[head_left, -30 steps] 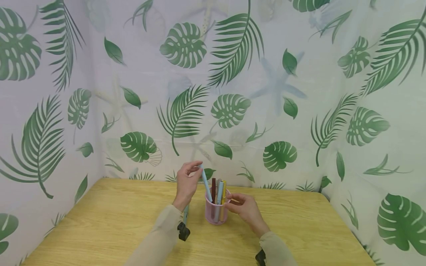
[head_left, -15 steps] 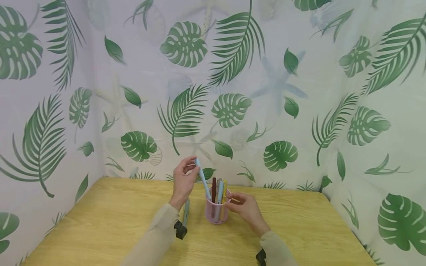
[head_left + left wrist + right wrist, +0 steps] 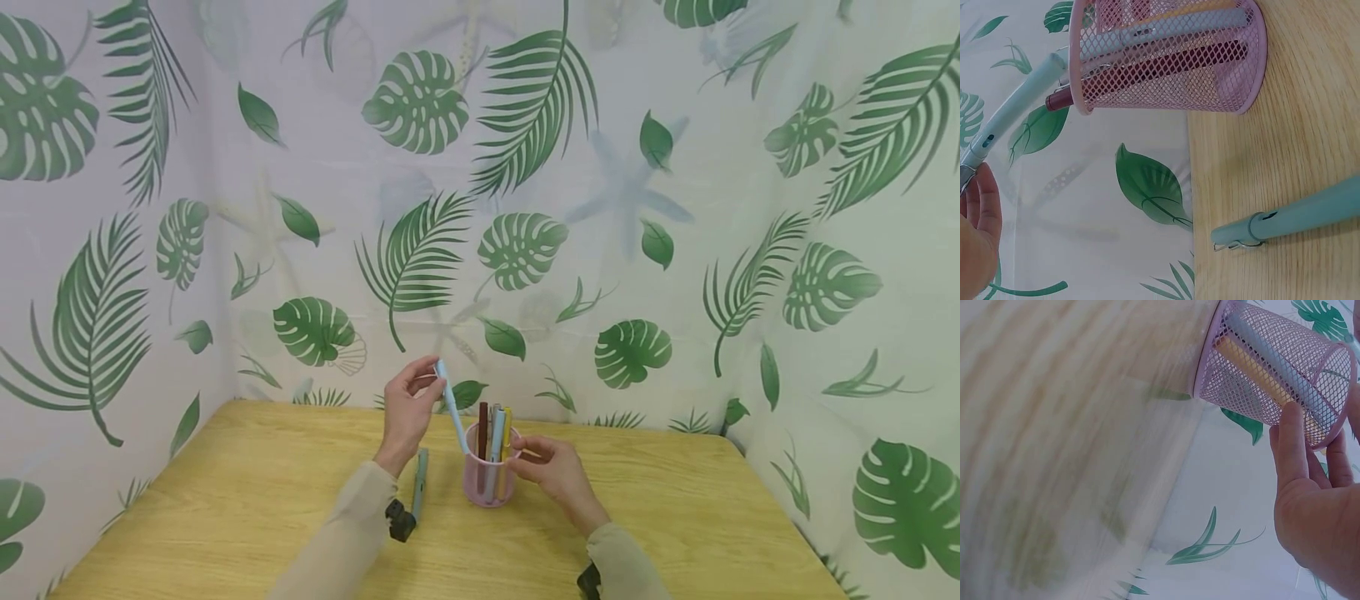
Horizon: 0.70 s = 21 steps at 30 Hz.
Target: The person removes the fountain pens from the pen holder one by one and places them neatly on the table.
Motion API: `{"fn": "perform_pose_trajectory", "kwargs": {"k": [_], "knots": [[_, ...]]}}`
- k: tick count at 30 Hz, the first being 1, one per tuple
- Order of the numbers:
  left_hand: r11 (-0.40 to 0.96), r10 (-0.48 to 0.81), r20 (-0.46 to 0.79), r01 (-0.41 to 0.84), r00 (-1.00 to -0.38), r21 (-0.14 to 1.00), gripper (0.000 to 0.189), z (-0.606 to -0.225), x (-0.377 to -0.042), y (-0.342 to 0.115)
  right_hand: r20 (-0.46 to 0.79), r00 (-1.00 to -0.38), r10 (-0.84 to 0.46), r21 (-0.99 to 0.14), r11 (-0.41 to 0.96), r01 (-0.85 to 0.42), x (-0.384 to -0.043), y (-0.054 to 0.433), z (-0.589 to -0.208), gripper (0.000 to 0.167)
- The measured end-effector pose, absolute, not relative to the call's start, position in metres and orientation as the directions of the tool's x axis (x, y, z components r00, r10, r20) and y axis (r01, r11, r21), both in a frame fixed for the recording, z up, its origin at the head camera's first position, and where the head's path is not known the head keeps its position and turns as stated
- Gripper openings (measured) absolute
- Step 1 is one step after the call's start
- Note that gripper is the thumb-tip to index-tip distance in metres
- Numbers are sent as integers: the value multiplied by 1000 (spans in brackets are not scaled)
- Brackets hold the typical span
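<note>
My left hand [image 3: 407, 415] pinches a light blue pen [image 3: 452, 408] near its upper, capped end. The pen tilts, and its lower end is at the left side of the rim of a pink mesh pen holder [image 3: 1166, 103]. In the holder stand a dark red pen [image 3: 482, 429], another light blue pen [image 3: 497, 433], a yellow pen [image 3: 507, 429] and a greyish one partly hidden behind them. My right hand [image 3: 553, 475] holds the holder's right rim, with the thumb [image 3: 1293, 440] against the mesh outside. Its other fingers are partly hidden at the rim.
A green pen [image 3: 1297, 215] lies on the wooden table [image 3: 300, 492] to the left of the holder, beside my left wrist. A leaf-printed curtain [image 3: 525, 333] hangs behind the table and along both sides.
My left hand has moved left with the light blue pen, whose lower end has shifted from inside the holder to its left rim. The right hand stays on the holder.
</note>
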State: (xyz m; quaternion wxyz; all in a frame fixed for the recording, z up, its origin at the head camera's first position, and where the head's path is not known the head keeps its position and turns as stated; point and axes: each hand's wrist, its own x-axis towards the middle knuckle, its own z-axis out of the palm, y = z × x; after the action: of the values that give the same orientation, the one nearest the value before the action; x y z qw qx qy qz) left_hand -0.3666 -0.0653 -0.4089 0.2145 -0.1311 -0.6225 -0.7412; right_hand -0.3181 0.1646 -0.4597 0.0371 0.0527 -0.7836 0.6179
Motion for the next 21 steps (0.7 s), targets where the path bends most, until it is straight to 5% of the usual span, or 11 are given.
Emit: {"fn": "perform_pose_trajectory", "kwargs": {"k": [21], "knots": [[-133, -43, 309, 312, -950, 941, 38, -417, -364, -83, 115, -992, -52, -967, 223, -124, -315, 165, -458, 28]]}}
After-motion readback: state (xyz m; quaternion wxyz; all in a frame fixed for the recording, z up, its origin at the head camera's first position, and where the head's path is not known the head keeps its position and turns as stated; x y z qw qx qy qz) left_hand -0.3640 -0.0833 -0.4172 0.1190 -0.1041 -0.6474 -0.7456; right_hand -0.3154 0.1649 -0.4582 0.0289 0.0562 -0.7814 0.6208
